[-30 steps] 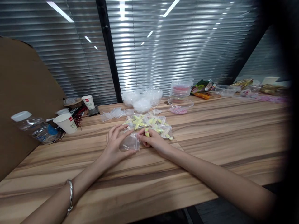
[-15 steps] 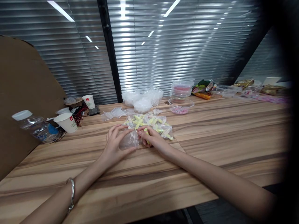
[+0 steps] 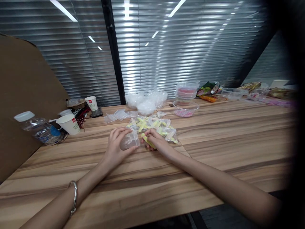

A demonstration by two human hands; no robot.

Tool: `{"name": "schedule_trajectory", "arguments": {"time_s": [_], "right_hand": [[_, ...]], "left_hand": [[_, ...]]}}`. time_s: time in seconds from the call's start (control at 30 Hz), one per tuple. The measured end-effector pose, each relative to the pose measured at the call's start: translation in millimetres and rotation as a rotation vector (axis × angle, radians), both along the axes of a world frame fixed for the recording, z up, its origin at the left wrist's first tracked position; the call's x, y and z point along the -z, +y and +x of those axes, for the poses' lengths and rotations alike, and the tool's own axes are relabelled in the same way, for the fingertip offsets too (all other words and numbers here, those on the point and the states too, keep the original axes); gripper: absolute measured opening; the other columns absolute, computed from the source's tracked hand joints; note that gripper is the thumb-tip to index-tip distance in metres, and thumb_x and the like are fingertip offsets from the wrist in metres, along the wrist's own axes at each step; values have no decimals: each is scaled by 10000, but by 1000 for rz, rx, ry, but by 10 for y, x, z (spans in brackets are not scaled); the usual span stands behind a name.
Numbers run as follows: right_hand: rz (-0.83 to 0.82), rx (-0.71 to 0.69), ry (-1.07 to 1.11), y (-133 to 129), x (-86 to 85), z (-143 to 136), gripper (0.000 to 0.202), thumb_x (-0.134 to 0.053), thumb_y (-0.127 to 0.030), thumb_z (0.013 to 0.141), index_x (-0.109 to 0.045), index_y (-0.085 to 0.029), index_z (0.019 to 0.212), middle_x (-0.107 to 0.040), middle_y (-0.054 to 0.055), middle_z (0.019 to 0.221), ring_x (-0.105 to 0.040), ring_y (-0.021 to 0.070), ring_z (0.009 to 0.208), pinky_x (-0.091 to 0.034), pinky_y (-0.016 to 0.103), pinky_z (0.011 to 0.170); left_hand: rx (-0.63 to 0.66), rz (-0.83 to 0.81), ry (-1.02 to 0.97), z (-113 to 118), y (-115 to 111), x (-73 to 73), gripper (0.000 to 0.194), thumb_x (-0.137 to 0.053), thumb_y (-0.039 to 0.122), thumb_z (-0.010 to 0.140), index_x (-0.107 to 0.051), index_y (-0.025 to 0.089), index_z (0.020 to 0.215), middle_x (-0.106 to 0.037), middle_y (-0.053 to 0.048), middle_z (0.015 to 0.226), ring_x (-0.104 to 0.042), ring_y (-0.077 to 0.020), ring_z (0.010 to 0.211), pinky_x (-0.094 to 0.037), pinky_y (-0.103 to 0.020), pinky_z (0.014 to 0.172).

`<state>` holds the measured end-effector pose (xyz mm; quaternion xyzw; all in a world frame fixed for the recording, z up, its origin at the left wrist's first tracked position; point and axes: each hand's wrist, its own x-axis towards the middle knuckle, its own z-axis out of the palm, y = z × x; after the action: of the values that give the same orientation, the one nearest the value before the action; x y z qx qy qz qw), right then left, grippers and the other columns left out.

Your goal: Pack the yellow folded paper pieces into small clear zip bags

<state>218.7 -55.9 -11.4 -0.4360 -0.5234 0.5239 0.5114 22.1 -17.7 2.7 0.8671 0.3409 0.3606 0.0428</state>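
Observation:
My left hand (image 3: 117,144) curves round a small clear zip bag (image 3: 130,141), thumb at its near edge and fingers at its far edge. The bag looks bare inside, and its mouth faces right. Just to the right, my right hand (image 3: 152,140) is closed on a small yellow piece (image 3: 148,141) whose kind I cannot make out; part of it is hidden by the fingers. The piece is close to the bag's mouth but apart from it. Behind both hands lies a pile of clear bags with yellow pieces (image 3: 164,127).
Flat clear bags (image 3: 116,115) and crumpled clear plastic (image 3: 145,106) lie at the back. A clear bowl with pink bits (image 3: 186,109) stands by stacked tubs (image 3: 186,90). On the left are a bottle (image 3: 39,128), a paper cup (image 3: 68,124) and another cup (image 3: 91,103).
The yellow piece in my right hand has turned from upright to slanting, its tip toward the bag. My left thumb and fingers have drawn slightly closer on the bag.

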Motion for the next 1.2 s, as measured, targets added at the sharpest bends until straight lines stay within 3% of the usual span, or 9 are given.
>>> {"name": "schedule_trajectory", "arguments": {"time_s": [0.13, 0.27, 0.37, 0.5, 0.73, 0.97, 1.2], "right_hand": [[32, -15, -95, -24, -59, 0, 181, -577, -299, 756, -572, -168, 881, -542, -20, 653, -500, 97, 552, -378, 223, 530], [150, -18, -163, -24, -80, 4, 228, -614, -328, 746, -648, -153, 887, -598, 32, 837, -524, 97, 588, -426, 248, 579], [194, 5, -163, -21, -74, 14, 218, -631, -335, 740, -637, -171, 884, -597, 33, 946, -531, 92, 609, -436, 238, 578], [213, 62, -152, -25, -75, 21, 195, -665, -322, 716, -620, -167, 824, -610, 20, 864, -538, 118, 689, -424, 232, 611], [111, -71, 49, -84, -119, -17, 227, -594, -285, 778, -626, -175, 974, -607, 18, 757, -585, 147, 732, -452, 295, 736], [197, 45, -22, -87, -95, -43, 204, -695, -269, 693, -610, -173, 852, -596, 15, 821, -545, 121, 717, -443, 249, 656], [78, 10, -1, -105, -75, -48, 220, -742, -287, 639, -635, -163, 785, -638, 15, 780, -581, 122, 681, -447, 249, 639]], "left_hand": [[6, -16, -10, 1, -4, -8, 477, -692, 395, 710, -543, 256, 1141, -547, -64, 1138, -440, -255, 1121, -328, -421, 988], [30, -31, -10, 8, -6, -13, 461, -685, 381, 721, -542, 254, 1140, -540, -63, 1130, -445, -242, 1112, -345, -401, 983], [47, -55, -17, 13, -24, -16, 467, -685, 381, 721, -538, 253, 1145, -528, -64, 1133, -449, -238, 1108, -358, -396, 978], [84, -100, -38, 20, -61, -20, 487, -681, 384, 724, -525, 259, 1168, -507, -68, 1157, -453, -239, 1117, -373, -400, 976], [114, -140, -51, 28, -89, -36, 501, -679, 365, 727, -514, 268, 1190, -494, -78, 1162, -467, -248, 1120, -390, -427, 976], [153, -143, -87, 39, -132, -64, 498, -677, 331, 738, -511, 257, 1202, -433, -86, 1235, -407, -243, 1202, -358, -415, 1025], [190, -124, -77, 46, -138, -55, 475, -674, 332, 742, -521, 240, 1182, -416, -96, 1251, -390, -243, 1216, -358, -413, 1028]]}}
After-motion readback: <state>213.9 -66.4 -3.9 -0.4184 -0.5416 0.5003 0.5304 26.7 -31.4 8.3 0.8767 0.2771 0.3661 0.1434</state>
